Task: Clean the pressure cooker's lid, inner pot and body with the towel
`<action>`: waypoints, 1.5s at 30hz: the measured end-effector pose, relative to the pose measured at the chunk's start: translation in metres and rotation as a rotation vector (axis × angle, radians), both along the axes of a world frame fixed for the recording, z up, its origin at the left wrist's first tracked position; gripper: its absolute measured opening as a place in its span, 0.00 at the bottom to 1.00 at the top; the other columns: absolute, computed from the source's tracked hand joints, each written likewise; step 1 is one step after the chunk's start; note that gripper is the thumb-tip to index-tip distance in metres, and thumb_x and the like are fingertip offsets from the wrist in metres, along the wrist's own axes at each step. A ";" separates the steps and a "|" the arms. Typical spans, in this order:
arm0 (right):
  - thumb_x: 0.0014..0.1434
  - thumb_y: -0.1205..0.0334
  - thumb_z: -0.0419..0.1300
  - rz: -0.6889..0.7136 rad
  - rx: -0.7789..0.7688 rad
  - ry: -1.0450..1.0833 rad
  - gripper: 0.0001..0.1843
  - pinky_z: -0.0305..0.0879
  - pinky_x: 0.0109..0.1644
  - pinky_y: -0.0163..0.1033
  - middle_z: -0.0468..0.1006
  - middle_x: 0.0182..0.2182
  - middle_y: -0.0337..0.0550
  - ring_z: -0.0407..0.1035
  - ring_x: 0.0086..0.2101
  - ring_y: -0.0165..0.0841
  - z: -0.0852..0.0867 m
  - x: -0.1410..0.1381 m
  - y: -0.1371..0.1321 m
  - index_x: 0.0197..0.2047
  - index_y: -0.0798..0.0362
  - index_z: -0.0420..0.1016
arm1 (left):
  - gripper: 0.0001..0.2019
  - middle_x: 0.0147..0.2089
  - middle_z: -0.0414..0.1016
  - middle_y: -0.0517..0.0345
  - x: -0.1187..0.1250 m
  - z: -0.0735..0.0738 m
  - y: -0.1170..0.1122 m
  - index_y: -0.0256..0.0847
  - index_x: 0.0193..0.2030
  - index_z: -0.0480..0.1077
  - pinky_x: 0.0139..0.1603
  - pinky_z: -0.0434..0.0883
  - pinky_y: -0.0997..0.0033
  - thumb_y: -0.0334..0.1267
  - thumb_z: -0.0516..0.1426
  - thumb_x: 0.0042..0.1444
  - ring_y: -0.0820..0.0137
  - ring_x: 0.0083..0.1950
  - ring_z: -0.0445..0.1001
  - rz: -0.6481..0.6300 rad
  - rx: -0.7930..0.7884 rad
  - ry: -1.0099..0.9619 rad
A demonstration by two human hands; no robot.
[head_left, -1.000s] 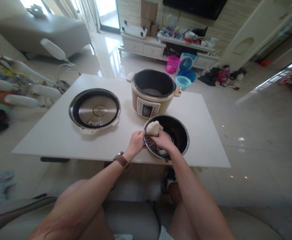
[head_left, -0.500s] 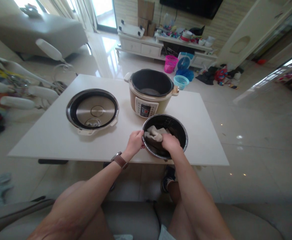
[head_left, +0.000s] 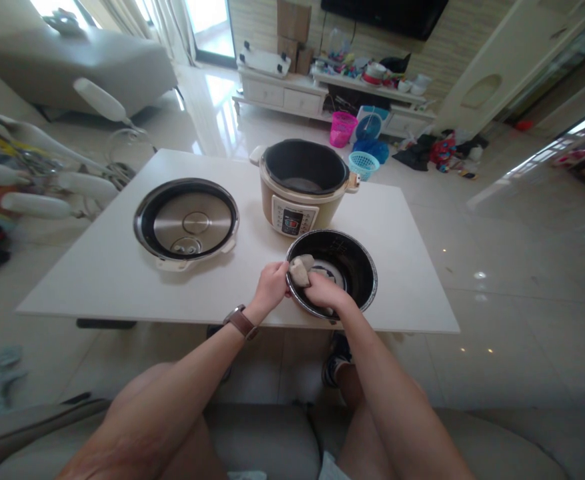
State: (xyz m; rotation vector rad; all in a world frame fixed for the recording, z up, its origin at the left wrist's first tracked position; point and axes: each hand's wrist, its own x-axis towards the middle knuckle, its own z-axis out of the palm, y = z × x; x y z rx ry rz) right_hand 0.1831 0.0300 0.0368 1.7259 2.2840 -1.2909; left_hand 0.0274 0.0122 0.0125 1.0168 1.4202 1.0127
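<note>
A dark inner pot [head_left: 359, 263] with a speckled rim stands at the table's front edge. My left hand [head_left: 272, 285] grips its left rim, fingers closed over the edge. Inside the pot, my right hand [head_left: 326, 291] is closed on a greyish-beige cloth [head_left: 301, 270], which is bunched against the left inner wall. Some of the right fingers are hidden by the cloth and the hand itself. Just behind the pot is the beige pressure cooker body [head_left: 297, 197], open at the top. To the left, the cooker lid [head_left: 187, 223] lies with its metal underside up.
Everything on the white table [head_left: 97, 267] sits close to my hands. Beyond it are a pink basket [head_left: 343, 128], a light blue basket [head_left: 363, 165] and a cluttered TV cabinet [head_left: 287, 97]. A white-handled rack [head_left: 99, 100] stands at the table's left.
My right hand has moved left inside the pot with the cloth, uncovering part of the shiny pot bottom. The left hand keeps its grip on the rim.
</note>
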 end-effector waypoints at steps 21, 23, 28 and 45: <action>0.57 0.61 0.63 -0.165 0.025 0.158 0.16 0.73 0.53 0.39 0.87 0.45 0.45 0.80 0.45 0.42 0.000 0.019 0.008 0.48 0.55 0.83 | 0.24 0.17 0.73 0.52 0.038 -0.010 -0.068 0.41 0.24 0.69 0.23 0.70 0.71 0.57 0.53 0.63 0.66 0.20 0.76 -0.083 -0.169 -0.300; 0.57 0.62 0.63 -0.108 0.005 0.107 0.17 0.73 0.52 0.39 0.87 0.46 0.47 0.80 0.45 0.43 0.005 0.022 0.007 0.49 0.55 0.83 | 0.28 0.14 0.70 0.51 0.030 -0.009 -0.059 0.41 0.20 0.68 0.20 0.67 0.72 0.58 0.50 0.65 0.66 0.18 0.75 -0.098 -0.191 -0.227; 0.55 0.62 0.64 0.056 -0.065 -0.148 0.14 0.73 0.48 0.41 0.88 0.45 0.54 0.81 0.43 0.46 0.011 0.031 0.005 0.44 0.55 0.85 | 0.25 0.14 0.66 0.59 0.010 -0.003 -0.013 0.42 0.20 0.64 0.18 0.65 0.74 0.56 0.55 0.63 0.70 0.16 0.71 0.083 -0.127 -0.146; 0.51 0.56 0.67 -0.962 -0.096 0.850 0.18 0.78 0.37 0.41 0.85 0.39 0.44 0.79 0.37 0.38 -0.007 0.005 0.018 0.45 0.52 0.77 | 0.14 0.17 0.61 0.68 0.006 -0.005 0.019 0.45 0.29 0.61 0.15 0.61 0.74 0.43 0.50 0.68 0.72 0.14 0.62 0.115 -0.017 -0.151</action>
